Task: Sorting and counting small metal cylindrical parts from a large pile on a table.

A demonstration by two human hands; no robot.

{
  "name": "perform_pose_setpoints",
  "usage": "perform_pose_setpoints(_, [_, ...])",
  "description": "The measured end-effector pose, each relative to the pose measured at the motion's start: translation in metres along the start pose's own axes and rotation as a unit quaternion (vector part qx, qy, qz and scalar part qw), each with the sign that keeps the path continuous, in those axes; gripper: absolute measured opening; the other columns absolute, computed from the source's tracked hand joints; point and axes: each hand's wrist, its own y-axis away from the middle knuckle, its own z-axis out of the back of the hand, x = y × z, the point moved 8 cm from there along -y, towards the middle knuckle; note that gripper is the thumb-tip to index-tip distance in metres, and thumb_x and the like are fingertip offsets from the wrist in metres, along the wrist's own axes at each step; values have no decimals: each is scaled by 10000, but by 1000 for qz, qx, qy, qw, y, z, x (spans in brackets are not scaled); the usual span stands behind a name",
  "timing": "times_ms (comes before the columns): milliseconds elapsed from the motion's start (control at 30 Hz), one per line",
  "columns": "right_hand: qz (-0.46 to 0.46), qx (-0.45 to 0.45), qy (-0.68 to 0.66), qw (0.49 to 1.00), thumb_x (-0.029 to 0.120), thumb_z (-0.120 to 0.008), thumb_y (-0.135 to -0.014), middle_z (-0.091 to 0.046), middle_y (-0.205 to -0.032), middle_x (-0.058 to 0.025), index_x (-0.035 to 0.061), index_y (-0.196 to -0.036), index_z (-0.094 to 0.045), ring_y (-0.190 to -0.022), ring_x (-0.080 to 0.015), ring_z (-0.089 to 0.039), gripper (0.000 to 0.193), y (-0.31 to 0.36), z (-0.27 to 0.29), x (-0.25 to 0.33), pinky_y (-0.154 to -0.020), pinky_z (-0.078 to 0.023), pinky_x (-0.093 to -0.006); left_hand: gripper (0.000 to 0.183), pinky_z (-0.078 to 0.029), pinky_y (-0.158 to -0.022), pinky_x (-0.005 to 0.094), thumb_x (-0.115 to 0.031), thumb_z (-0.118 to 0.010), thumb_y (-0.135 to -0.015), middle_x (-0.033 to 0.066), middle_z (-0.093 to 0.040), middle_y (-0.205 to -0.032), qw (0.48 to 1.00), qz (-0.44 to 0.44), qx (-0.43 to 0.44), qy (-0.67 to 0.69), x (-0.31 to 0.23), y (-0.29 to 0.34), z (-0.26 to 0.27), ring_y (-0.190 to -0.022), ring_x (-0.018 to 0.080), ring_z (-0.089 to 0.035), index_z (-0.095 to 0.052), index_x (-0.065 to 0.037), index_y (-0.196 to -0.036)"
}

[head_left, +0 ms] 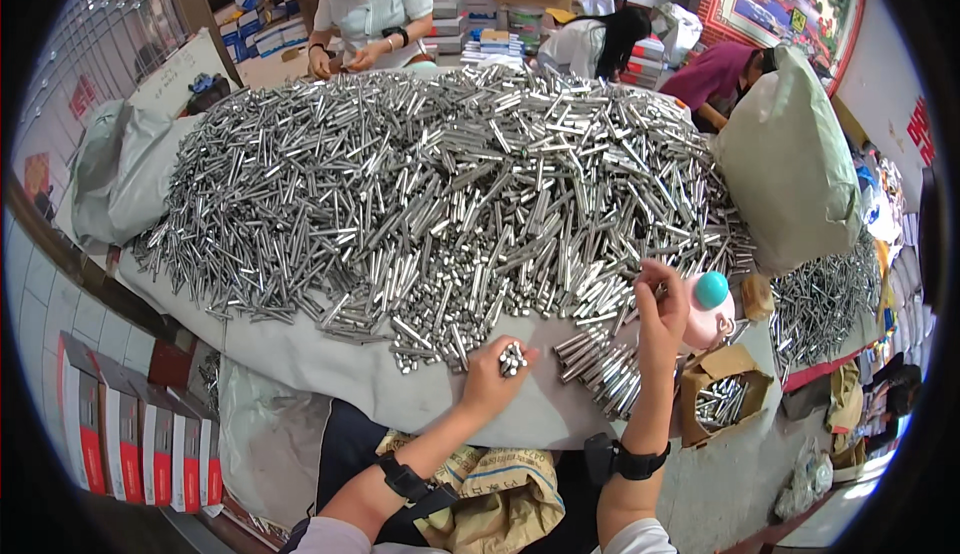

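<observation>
Crowded with cartons and sacks, a workroom held a long surface (330,364) draped in pale cloth and buried under a heap of short silvery metal rods (440,184) that ran from the near edge to the far one. At the near edge the person's left hand (492,379) was closed, its fingers gripping a small bundle of rods (512,358) with the cut ends facing up. Just to the right, the right hand (660,319) was raised at the near right corner of the heap, its fingers pinched together on a rod or two — how many could not be told. Between the two hands, a loose row of aligned rods (600,364) lay on the cloth, touching the edge of the heap. Both wrists wore dark bands.

Near the right hand stood a pink container with a teal ball-shaped cap (710,299), and below it an open cardboard box (725,394) held more rods. A large pale sack (790,154) leaned at the surface's right edge, and a grey one (115,169) slumped at its left edge. At the far edge a person in a white shirt (375,9) sat with hands together, while two others (650,54) bent over their work at the far right corner. Red-and-white cartons (140,434) stood in a row on the floor at lower left — beside the surface's near left corner.
</observation>
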Motion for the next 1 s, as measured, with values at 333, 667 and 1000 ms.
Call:
perform_pose_setpoints(333, [-74,8,39,996,-28,-489,-856,-582,-923,3,5,-1202,-549,-723,-35,-461,352,-5,4,-40,-611,-363,-169,206,-447,-547,322,-129,-730,-807,112,-591,-663,1000,18,8,-15,-4,-3,-1,-560,244,-564,-564,-8,-798])
perform_pose_setpoints(667, [-63,20,332,941,21,-514,-864,-564,-747,-116,54,-1149,-503,-593,-181,-543,288,3,11,-83,-569,-441,-331,232,-441,-556,243,-215,-697,-865,24,-593,-657,1000,15,12,-13,6,-2,-4,-595,82,-543,-571,-23,-831])
perform_pose_setpoints(1000, [-30,17,415,909,119,-724,-737,-579,-852,-130,64,-1179,-484,-777,-265,-577,506,8,5,-81,-707,-470,-376,228,-444,-561,243,-214,-700,-863,23,-596,-663,1000,15,8,-6,5,-1,-2,-595,85,-545,-576,-26,-822])
